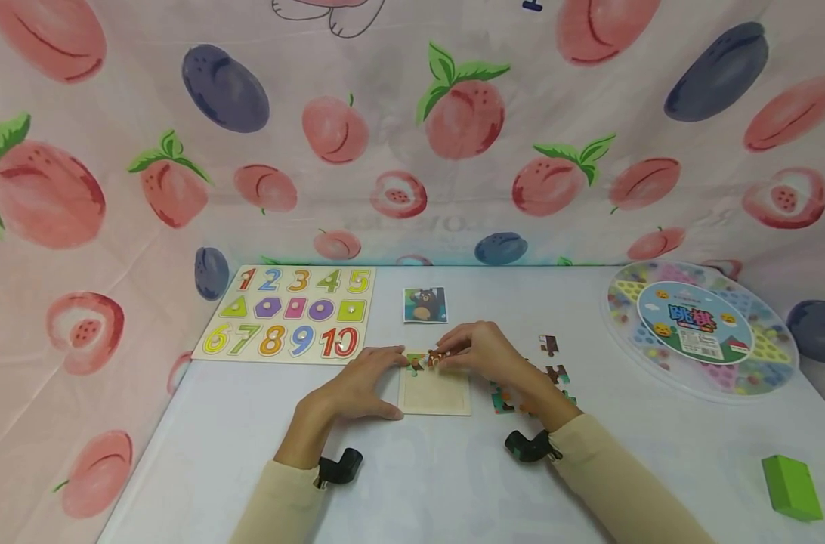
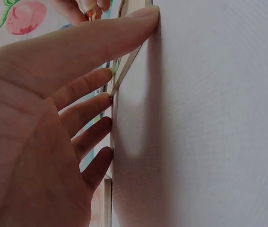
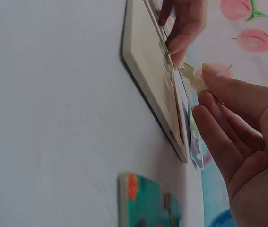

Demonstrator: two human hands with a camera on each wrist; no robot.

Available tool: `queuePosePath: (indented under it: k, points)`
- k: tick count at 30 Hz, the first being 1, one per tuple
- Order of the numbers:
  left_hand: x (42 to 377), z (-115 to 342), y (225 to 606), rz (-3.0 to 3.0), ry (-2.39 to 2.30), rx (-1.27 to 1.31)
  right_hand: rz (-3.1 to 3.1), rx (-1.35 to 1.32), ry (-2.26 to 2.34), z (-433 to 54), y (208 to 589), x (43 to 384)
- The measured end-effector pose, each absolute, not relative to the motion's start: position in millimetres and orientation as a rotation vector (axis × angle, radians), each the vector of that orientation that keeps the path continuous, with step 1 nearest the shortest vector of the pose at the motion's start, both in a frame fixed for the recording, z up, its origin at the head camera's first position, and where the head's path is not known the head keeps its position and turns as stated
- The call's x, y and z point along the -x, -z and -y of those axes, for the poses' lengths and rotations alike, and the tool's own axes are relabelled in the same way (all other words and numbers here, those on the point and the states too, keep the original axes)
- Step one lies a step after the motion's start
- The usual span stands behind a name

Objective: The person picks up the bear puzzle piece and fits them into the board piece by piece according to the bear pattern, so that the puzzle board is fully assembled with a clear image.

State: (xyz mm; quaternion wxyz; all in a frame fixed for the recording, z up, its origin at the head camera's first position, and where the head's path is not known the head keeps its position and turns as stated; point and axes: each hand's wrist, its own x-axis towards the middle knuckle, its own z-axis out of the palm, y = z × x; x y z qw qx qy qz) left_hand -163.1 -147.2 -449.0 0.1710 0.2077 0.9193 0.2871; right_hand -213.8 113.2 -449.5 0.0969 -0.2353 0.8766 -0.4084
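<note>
A square wooden puzzle board (image 1: 434,393) lies in the middle of the white table, with a piece or so set in its upper left part. Along the board's left side, my left hand (image 1: 358,384) spreads its straight fingers and thumb, the thumb at the near corner. Between thumb and fingertips my right hand (image 1: 487,351) pinches a jigsaw piece (image 3: 193,78), held just above the board's far edge. Loose jigsaw pieces (image 1: 557,374) lie to the right, partly hidden under my right forearm. A small bear picture card (image 1: 425,305) lies beyond the board.
At the back left is a number-and-shape board (image 1: 293,308). A round, clear-lidded game box (image 1: 701,329) occupies the back right. One green block (image 1: 792,487) sits near the right edge. Fruit-patterned cloth (image 1: 399,113) hangs behind the table.
</note>
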Motion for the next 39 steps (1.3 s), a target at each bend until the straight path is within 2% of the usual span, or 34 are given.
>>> queuePosePath:
  k: [22, 39]
  points:
    - [163.2, 146.9, 448.4, -2.613, -0.815, -0.592, -2.691, 0.822, 1.019, -102.2, 455.7, 212.8]
    - [162.4, 147.0, 448.5, -2.614, -0.826, -0.582, -2.758, 0.763, 0.786, -95.8, 447.5, 211.0]
